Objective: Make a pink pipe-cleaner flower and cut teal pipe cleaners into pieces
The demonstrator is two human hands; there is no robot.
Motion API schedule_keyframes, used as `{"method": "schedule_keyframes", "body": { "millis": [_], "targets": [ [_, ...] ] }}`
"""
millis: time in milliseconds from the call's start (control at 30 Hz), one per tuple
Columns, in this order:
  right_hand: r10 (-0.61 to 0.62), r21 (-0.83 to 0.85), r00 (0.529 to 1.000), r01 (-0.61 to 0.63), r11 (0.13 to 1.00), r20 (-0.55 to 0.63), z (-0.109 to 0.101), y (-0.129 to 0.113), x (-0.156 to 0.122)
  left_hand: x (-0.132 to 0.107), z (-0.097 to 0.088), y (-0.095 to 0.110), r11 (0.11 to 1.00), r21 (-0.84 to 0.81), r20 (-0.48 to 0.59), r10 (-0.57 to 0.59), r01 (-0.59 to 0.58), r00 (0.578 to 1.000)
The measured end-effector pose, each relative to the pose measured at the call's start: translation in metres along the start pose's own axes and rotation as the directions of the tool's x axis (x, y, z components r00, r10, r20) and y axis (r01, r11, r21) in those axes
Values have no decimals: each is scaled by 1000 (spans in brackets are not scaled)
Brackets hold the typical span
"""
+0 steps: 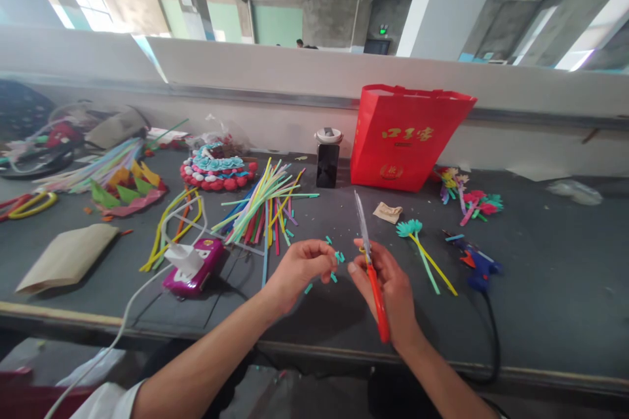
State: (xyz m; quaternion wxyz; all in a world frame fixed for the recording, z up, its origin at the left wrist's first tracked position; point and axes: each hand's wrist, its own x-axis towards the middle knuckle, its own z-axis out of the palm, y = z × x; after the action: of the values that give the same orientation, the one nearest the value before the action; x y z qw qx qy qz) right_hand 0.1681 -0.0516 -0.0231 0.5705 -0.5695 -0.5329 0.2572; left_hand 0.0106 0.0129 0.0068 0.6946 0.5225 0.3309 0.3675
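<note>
My right hand (390,285) is closed around red-handled scissors (377,301), whose blades point up and away. A small yellow bit shows by its fingers, too small to name. To the left, my left hand (307,265) has thumb and fingers pinched together low over the table; what sits between them, if anything, is hidden. Short teal pieces (333,277) of cut stem lie around its fingertips, one right at them. Right of the scissors, a teal flower (409,228) rests near a green and a yellow stem (436,265).
Loose coloured stems (265,203) lie in a pile behind my left hand. A red bag (410,137) and a phone (327,165) stand at the back. A blue glue gun (479,267) with a black cord lies right; a purple power strip (194,268) sits left.
</note>
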Motion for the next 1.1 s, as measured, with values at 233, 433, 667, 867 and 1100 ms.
{"method": "schedule_keyframes", "body": {
  "millis": [233,433,667,867,1100],
  "targets": [
    [-84,149,995,75,986,58,3,-11,2,0,0,-8,986,-2,139,-166,168,976],
    [-69,128,996,61,990,56,2,-12,2,3,-3,-11,962,-76,191,-245,264,950],
    [5,139,1000,-2,990,-25,-1,-6,5,2,3,-10,969,238,5,71,-70,997],
    [10,137,1000,-6,990,-30,2,-8,3,-5,9,-11,742,597,73,329,-306,941],
    [2,11,1000,-2,1000,-24,4,-7,-1,-6,12,-8,884,416,-54,259,-214,964]
  ]
}}
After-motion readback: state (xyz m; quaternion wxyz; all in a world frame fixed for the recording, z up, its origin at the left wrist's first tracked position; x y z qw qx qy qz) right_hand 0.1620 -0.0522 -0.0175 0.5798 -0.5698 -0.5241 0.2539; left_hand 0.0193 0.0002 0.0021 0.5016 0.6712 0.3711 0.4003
